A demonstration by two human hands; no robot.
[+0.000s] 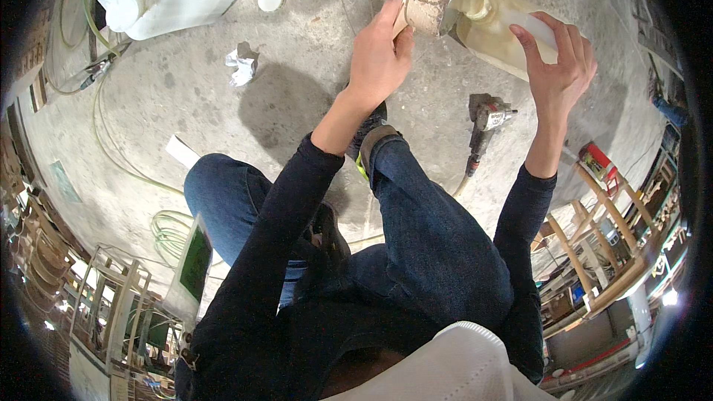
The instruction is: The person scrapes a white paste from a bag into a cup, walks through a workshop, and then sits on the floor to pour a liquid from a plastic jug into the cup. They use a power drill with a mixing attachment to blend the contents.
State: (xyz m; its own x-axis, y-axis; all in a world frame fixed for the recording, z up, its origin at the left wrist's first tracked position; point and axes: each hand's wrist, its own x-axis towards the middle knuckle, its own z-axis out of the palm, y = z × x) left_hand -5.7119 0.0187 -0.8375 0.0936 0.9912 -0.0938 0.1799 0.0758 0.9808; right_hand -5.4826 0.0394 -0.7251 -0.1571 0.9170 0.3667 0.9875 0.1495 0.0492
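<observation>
At the far middle, my left hand (380, 56) is closed around the handle of a brown, stained cup (427, 1). The cup's mouth faces right, against the neck of a translucent plastic jug (499, 38). My right hand (562, 65) grips that jug by its handle and holds it tilted, its open neck toward the cup. Pale yellowish liquid shows through the jug's wall. Whether any liquid is flowing I cannot tell.
On the concrete floor stands a larger white jug (186, 0) at far left, near a round white cap (271, 0) and crumpled paper (241, 67). An air tool (486, 119) lies right of my knee. Hose (169, 234) coils at left; a wooden frame (613, 215) stands right.
</observation>
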